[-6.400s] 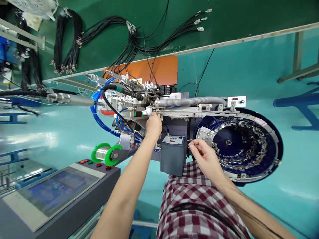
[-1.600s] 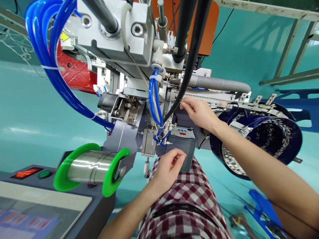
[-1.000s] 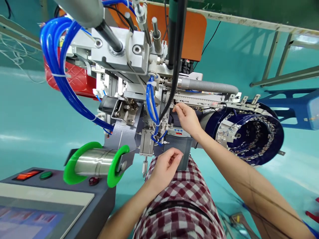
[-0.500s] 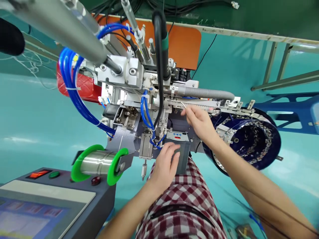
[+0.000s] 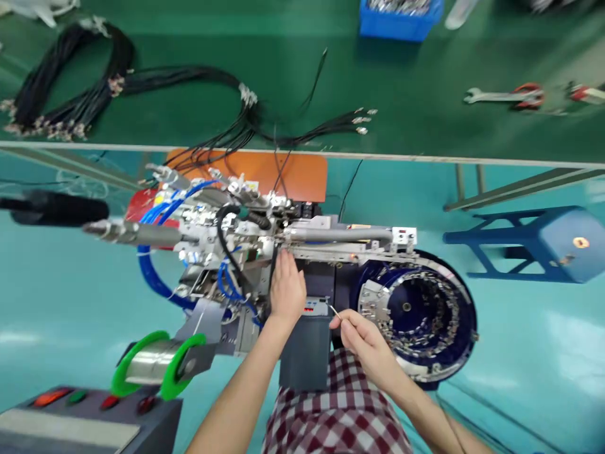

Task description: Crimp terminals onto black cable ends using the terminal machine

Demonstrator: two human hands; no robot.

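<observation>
My left hand [image 5: 288, 287] reaches up to the machine [image 5: 278, 227], its fingers stretched out and lying together beside the left end of the metal feed track [image 5: 350, 255]. Whether the fingertips press on a part there is hidden. In front of the bowl feeder [image 5: 454, 353], my right hand [image 5: 363, 340] is closed in a pinch on a thin, light metal rod [image 5: 334, 311]. The rod's tip points up and left, near the grey control box [image 5: 305, 353] with its small red display [image 5: 314, 309]. Small metal parts line the inside of the bowl.
A spool of metal strip [image 5: 154, 362] with green flanges stands at the left above a button panel [image 5: 89, 410]. Across the back runs a green bench [image 5: 283, 50] with cable bundles [image 5: 75, 75], a wrench [image 5: 501, 96] and a blue bin [image 5: 397, 25]. A blue stool [image 5: 553, 243] stands right.
My left hand has moved from the control box up to the machine. My right hand has drawn back from the feed track with the rod. The view has shifted, showing more bench.
</observation>
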